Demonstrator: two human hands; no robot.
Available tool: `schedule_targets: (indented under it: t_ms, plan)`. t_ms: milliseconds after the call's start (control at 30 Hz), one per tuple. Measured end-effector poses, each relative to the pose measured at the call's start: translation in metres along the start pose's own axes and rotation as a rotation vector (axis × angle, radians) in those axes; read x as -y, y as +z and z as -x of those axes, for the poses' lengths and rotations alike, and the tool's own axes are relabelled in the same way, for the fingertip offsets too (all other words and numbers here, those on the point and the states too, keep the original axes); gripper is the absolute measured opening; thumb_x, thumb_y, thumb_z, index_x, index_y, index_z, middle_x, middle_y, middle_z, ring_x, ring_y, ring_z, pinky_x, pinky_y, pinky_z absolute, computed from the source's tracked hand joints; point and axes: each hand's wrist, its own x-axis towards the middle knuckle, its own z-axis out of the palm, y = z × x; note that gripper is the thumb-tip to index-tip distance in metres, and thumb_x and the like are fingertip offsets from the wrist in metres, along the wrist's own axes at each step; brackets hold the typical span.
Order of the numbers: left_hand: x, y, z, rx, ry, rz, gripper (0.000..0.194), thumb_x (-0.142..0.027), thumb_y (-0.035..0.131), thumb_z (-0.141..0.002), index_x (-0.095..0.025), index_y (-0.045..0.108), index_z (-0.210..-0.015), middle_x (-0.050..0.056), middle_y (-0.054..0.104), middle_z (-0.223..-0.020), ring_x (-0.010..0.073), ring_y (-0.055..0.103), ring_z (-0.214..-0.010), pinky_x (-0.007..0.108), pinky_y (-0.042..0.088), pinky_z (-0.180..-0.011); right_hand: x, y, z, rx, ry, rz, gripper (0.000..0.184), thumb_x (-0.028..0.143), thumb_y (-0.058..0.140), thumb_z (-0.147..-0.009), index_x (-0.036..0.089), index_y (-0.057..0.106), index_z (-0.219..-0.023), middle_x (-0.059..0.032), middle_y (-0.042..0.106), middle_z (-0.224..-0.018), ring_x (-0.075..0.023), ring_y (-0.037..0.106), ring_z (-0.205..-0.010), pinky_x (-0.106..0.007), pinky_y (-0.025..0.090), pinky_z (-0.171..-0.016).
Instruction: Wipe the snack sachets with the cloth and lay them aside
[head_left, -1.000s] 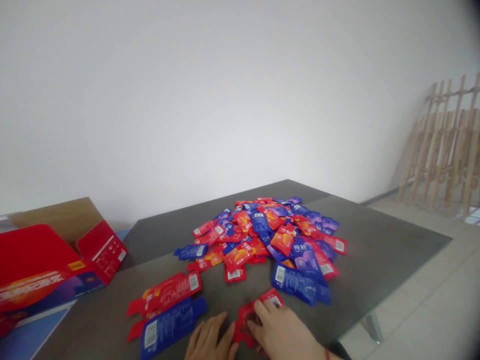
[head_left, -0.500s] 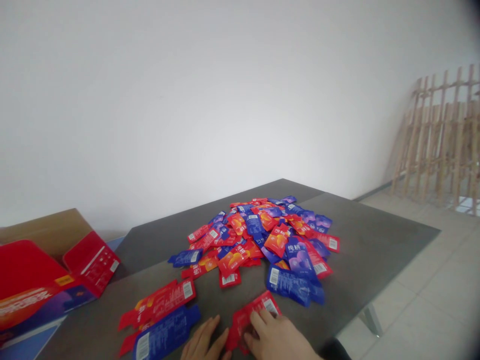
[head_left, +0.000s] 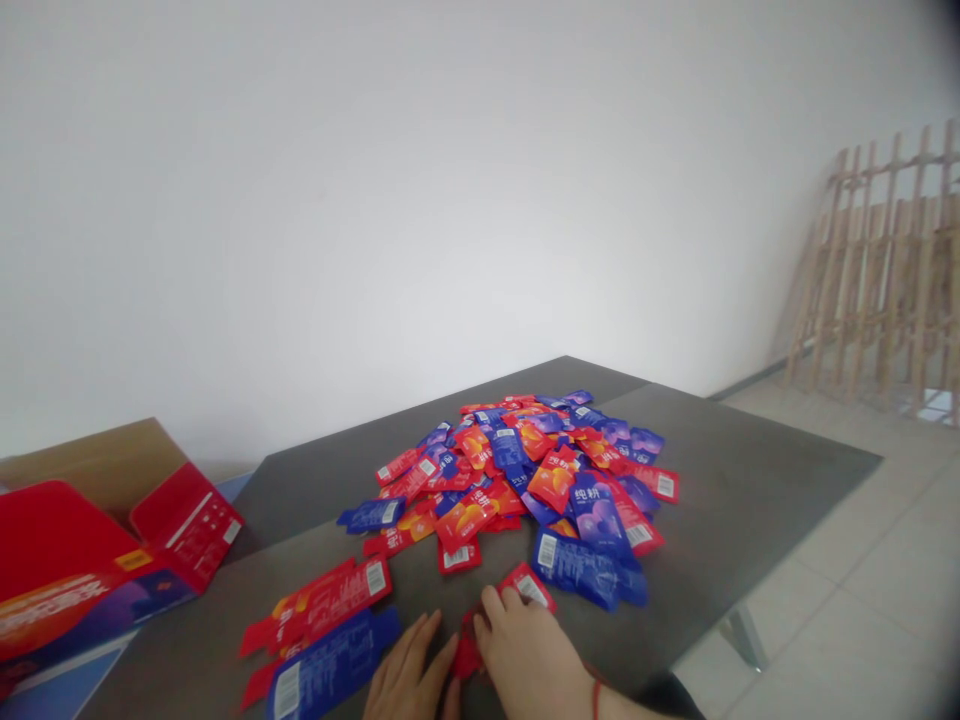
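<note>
At the table's near edge, my right hand point(head_left: 529, 650) has its curled fingers on a red pouch point(head_left: 525, 583), whose barcode end sticks out past the fingertips. Beside it on the left, my left hand point(head_left: 412, 670) lies with fingers stretched out, its thumb close to the pouch's lower end; whether they touch is hidden. Left of that hand, a blue pouch point(head_left: 330, 665) overlaps some red pouches point(head_left: 322, 605), roughly lined up. Beyond both hands spreads a loose pile of mixed red and blue pouches point(head_left: 517, 460), several with barcodes facing up.
An open red and blue carton point(head_left: 67, 600) with raised flaps stands at the left, beside the dark grey table point(head_left: 720, 460). A white wall point(head_left: 420, 200) runs behind. Wooden lattice frames point(head_left: 885, 270) lean at the far right on the tiled floor point(head_left: 832, 600).
My right hand has moved slightly forward over the red pouch, covering more of it, and more of the wrist shows. My left hand has shifted slightly up. The pile is unchanged.
</note>
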Motion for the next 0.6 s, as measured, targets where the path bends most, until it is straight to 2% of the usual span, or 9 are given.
schedule_targets:
  t_ms: [67, 167, 367, 467, 600]
  plan:
    - [-0.003, 0.0, -0.007, 0.023, -0.013, 0.009, 0.036, -0.044, 0.059, -0.086, -0.024, 0.066, -0.115, 0.008, 0.068, -0.12, 0.0237, 0.069, -0.102, 0.032, 0.062, -0.074, 0.0, 0.001, 0.0, 0.005, -0.029, -0.017, 0.025, 0.019, 0.052, -0.094, 0.012, 0.066, -0.113, -0.0151, 0.062, -0.11, -0.0291, 0.062, -0.096, -0.039, 0.057, -0.064]
    - [-0.007, 0.001, -0.018, 0.078, -0.044, 0.033, 0.04, -0.034, 0.066, -0.08, -0.024, 0.064, -0.118, 0.006, 0.068, -0.122, 0.0223, 0.069, -0.102, 0.03, 0.061, -0.075, -0.011, 0.001, 0.002, 0.006, -0.034, -0.017, 0.025, 0.016, 0.051, -0.094, 0.013, 0.067, -0.112, -0.0143, 0.061, -0.114, -0.0292, 0.062, -0.097, -0.04, 0.057, -0.067]
    - [-0.007, 0.003, -0.034, 0.16, -0.124, 0.09, 0.035, -0.023, 0.065, -0.08, -0.032, 0.066, -0.114, 0.0, 0.068, -0.122, 0.0223, 0.068, -0.105, 0.033, 0.059, -0.078, -0.041, 0.003, -0.003, -0.054, 0.103, 0.007, 0.029, 0.005, 0.049, -0.088, 0.014, 0.067, -0.109, -0.0143, 0.063, -0.108, -0.0269, 0.064, -0.088, -0.035, 0.054, -0.059]
    - [-0.005, 0.003, -0.039, 0.145, -0.106, 0.11, 0.03, -0.021, 0.061, -0.083, -0.033, 0.067, -0.11, -0.003, 0.068, -0.121, 0.021, 0.067, -0.106, 0.032, 0.057, -0.081, -0.039, 0.005, -0.012, -0.06, 0.133, 0.013, 0.03, 0.002, 0.046, -0.088, 0.013, 0.068, -0.105, -0.0153, 0.063, -0.106, -0.0267, 0.063, -0.087, -0.034, 0.052, -0.056]
    - [0.001, 0.003, -0.039, 0.09, -0.021, 0.106, 0.026, -0.019, 0.056, -0.085, -0.03, 0.067, -0.106, -0.006, 0.072, -0.114, 0.0176, 0.068, -0.101, 0.028, 0.053, -0.08, -0.024, 0.006, -0.015, -0.054, -0.003, -0.01, 0.025, 0.01, 0.053, -0.088, 0.014, 0.068, -0.108, -0.0149, 0.062, -0.109, -0.0278, 0.062, -0.092, -0.035, 0.053, -0.06]
